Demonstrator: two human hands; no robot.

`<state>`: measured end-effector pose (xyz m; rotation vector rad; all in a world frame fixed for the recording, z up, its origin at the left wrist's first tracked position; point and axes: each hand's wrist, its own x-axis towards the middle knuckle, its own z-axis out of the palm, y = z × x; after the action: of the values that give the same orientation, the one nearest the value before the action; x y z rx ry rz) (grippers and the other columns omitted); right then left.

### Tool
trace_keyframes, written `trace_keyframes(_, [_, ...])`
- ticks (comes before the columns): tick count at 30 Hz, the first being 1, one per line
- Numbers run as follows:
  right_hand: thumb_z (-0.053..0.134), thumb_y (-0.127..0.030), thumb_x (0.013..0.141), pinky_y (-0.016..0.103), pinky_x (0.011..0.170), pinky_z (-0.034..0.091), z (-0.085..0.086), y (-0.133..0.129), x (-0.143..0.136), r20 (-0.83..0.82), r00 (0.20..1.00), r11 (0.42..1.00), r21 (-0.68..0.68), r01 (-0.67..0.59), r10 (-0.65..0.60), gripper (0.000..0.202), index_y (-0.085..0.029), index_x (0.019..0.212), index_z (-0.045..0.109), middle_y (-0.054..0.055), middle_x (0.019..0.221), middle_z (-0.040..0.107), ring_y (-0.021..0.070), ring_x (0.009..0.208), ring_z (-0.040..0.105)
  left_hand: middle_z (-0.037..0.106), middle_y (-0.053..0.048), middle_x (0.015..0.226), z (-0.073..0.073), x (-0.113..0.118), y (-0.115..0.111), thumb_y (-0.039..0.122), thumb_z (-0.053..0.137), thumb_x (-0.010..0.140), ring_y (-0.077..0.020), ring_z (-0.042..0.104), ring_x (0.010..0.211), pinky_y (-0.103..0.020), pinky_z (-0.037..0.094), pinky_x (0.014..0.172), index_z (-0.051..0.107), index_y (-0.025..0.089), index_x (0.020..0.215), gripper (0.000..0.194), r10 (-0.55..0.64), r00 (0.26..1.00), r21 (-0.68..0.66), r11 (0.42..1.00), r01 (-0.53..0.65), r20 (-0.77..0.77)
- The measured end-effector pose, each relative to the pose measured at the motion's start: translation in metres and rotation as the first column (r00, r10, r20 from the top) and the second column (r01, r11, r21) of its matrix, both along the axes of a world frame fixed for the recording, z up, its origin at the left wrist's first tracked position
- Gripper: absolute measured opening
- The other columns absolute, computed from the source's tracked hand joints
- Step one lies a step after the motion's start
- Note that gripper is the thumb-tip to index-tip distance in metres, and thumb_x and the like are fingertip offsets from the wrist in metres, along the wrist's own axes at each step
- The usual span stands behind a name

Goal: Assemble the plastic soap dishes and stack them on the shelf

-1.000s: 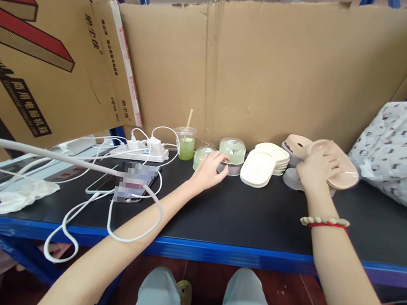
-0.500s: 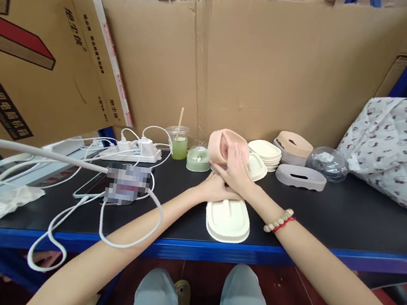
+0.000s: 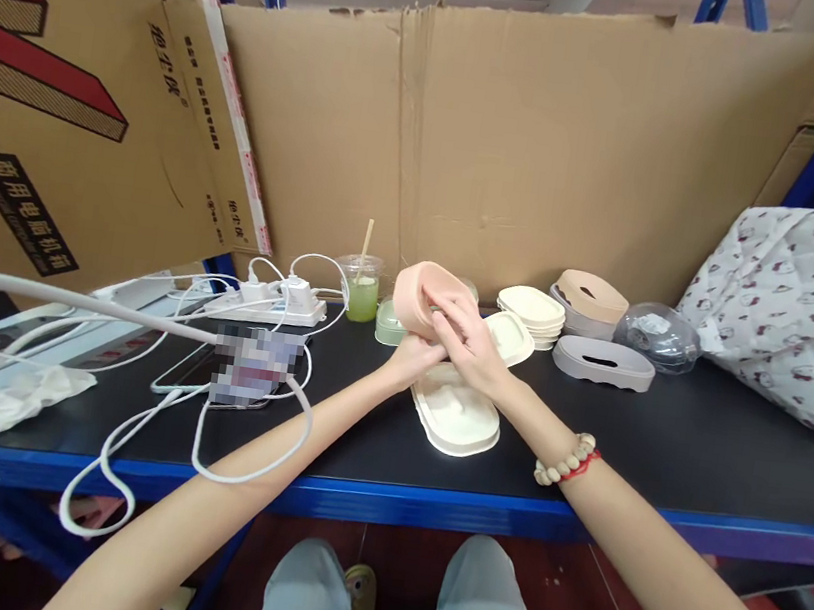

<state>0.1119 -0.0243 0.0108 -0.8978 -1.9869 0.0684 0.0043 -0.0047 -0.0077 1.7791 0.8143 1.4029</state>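
Observation:
A pink, rounded oval shell (image 3: 412, 296) is raised above the worktop, tilted so that its hollow side faces right. My left hand (image 3: 416, 359) grips it from below, partly covered by the other hand. The fingers of my right hand (image 3: 469, 346) reach into the hollow and press against the shell. Just under both hands lies a cream oval tray-like piece (image 3: 457, 431) with a raised middle. Beyond my right hand is another cream oval piece (image 3: 512, 340). A green oval container (image 3: 387, 325) stands behind the shell, partly hidden.
A cup of green drink (image 3: 363, 297) with a straw stands at the back. To the right are stacked cream pieces (image 3: 532, 308), a slotted grey oval piece (image 3: 603, 365), a peach one (image 3: 591, 296) and a clear dome (image 3: 658, 338). Cables and a power strip (image 3: 301, 302) spread across the left.
The pink shell has turned and shifted slightly left in my hands. My left hand has come up off the cream piece and now sits under the shell.

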Motion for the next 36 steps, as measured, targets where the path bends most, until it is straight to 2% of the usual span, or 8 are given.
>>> trace_keyframes(3, [0.033,-0.036,0.089,0.03,0.104,0.038,0.004,-0.001,0.001,-0.044,0.999,1.0,-0.006,0.004,-0.004,0.039,-0.019,0.112,0.059,0.006,0.116,0.054,0.0106,0.113,0.048,0.064,-0.011,0.114,0.008,-0.001,0.002,0.022,0.058,0.075,-0.023,0.058,0.112,-0.037,0.049,0.094,0.057,0.015,0.102,0.028,0.178,0.948,-0.097,0.983,-0.157,0.265])
trace_keyframes(6, [0.044,-0.032,0.083,0.025,0.087,0.044,0.011,-0.003,0.005,-0.036,0.959,0.952,-0.133,0.275,-0.282,0.031,-0.016,0.103,0.061,0.006,0.105,0.059,0.0105,0.095,0.055,0.068,-0.011,0.102,0.019,-0.005,0.005,0.022,0.063,0.07,-0.0244,0.063,0.102,-0.036,0.052,0.086,0.061,0.014,0.085,0.017,0.369,0.83,-0.255,0.925,-0.283,0.418])
trace_keyframes(9, [0.057,-0.044,0.074,0.024,0.076,0.044,0.017,-0.008,0.012,0.309,0.83,0.738,-0.384,0.555,-0.463,0.034,-0.016,0.091,0.065,0.006,0.091,0.063,0.0142,0.086,0.058,0.069,-0.009,0.093,0.026,-0.012,0.008,0.018,0.067,0.064,-0.023,0.064,0.098,-0.033,0.052,0.086,0.061,0.014,0.078,0.015,0.44,0.782,-0.244,0.897,-0.368,0.441])
trace_keyframes(13, [0.065,-0.05,0.066,0.025,0.074,0.043,0.02,-0.013,0.014,0.648,0.71,0.53,-0.514,0.674,-0.275,0.043,-0.018,0.096,0.066,0.006,0.089,0.065,0.0167,0.083,0.061,0.068,-0.009,0.092,0.028,-0.017,0.01,0.016,0.067,0.06,-0.0226,0.063,0.098,-0.033,0.051,0.085,0.056,0.015,0.077,0.02,0.546,0.714,-0.338,0.836,-0.432,0.438])
trace_keyframes(22, [0.049,-0.038,0.084,0.026,0.079,0.043,0.01,-0.006,0.013,0.608,0.737,0.617,-0.468,0.632,-0.293,0.031,-0.016,0.101,0.062,0.011,0.11,0.06,0.0215,0.102,0.058,0.063,-0.004,0.064,0.032,-0.017,0.004,0.022,0.042,0.059,-0.025,0.066,0.088,-0.037,0.054,0.078,0.053,0.018,0.065,0.013,0.252,0.806,-0.392,0.92,-0.028,0.535])
trace_keyframes(26, [0.042,-0.033,0.088,0.021,0.069,0.045,0.012,0.0,0.019,0.256,0.892,0.693,-0.563,0.451,-0.374,0.032,-0.014,0.113,0.049,0.01,0.1,0.061,0.0123,0.081,0.06,0.066,-0.006,0.069,0.028,-0.014,0.001,0.027,0.048,0.06,-0.0256,0.065,0.086,-0.04,0.052,0.083,0.058,0.016,0.068,0.016,0.125,0.853,-0.44,0.888,0.131,0.506])
trace_keyframes(31, [0.04,-0.033,0.089,0.014,0.049,0.041,0.022,0.002,0.019,-0.448,0.816,0.771,-0.637,-0.005,-0.366,0.03,-0.018,0.114,0.041,-0.002,0.077,0.054,0.0007,0.05,0.043,0.069,-0.006,0.089,0.02,-0.013,0.003,0.026,0.057,0.055,-0.0279,0.058,0.107,-0.039,0.044,0.095,0.061,0.017,0.072,0.019,0.032,0.918,-0.308,0.946,0.1,0.395])
trace_keyframes(36, [0.039,-0.033,0.089,0.012,0.046,0.039,0.025,0.0,0.015,-0.568,0.758,0.779,-0.613,-0.13,-0.32,0.027,-0.019,0.11,0.047,-0.003,0.074,0.054,0.0004,0.049,0.042,0.066,-0.006,0.109,0.018,-0.011,0.007,0.03,0.058,0.064,-0.0248,0.055,0.11,-0.036,0.041,0.096,0.063,0.019,0.088,0.027,0.063,0.956,-0.141,0.99,-0.023,0.286])
